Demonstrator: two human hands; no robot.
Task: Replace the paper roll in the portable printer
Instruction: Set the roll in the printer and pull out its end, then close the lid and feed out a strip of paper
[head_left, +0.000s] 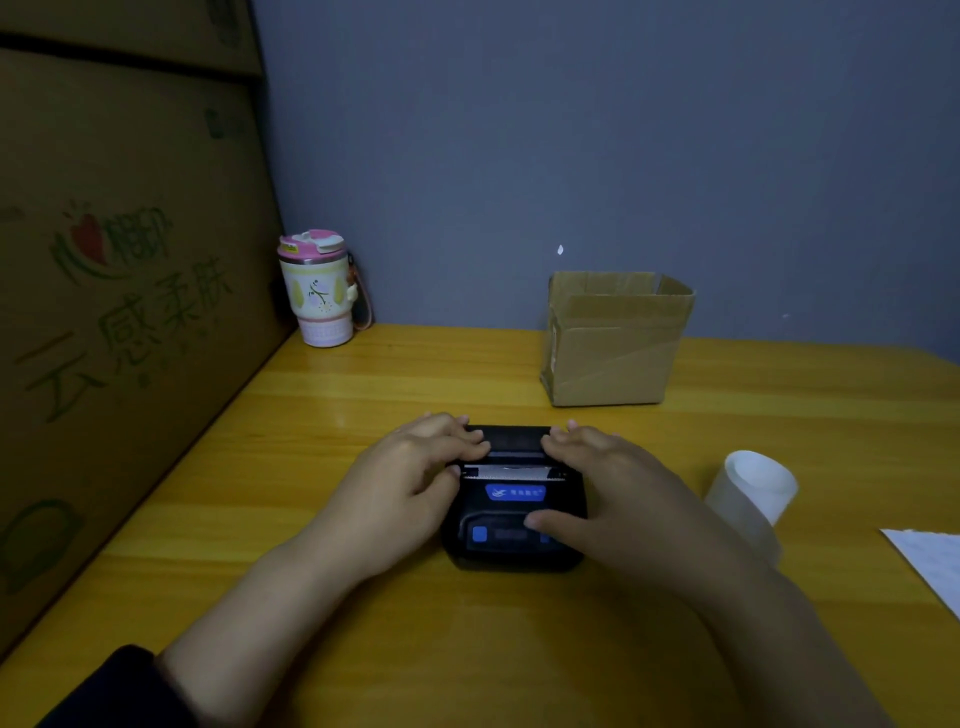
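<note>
Pressure was being applied to the small black plastic portable printer (511, 499), flanked by the left hand (410, 488) and right hand (613, 493), fingers spread flat on its rigid lid, while the light, crushable white paper roll (753, 493), best gripped by its sides, stood beyond the right hand.

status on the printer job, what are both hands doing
Left hand and right hand flat on the printer, gripping nothing. White paper roll lies on the table to its right. Nothing in the way.
</note>
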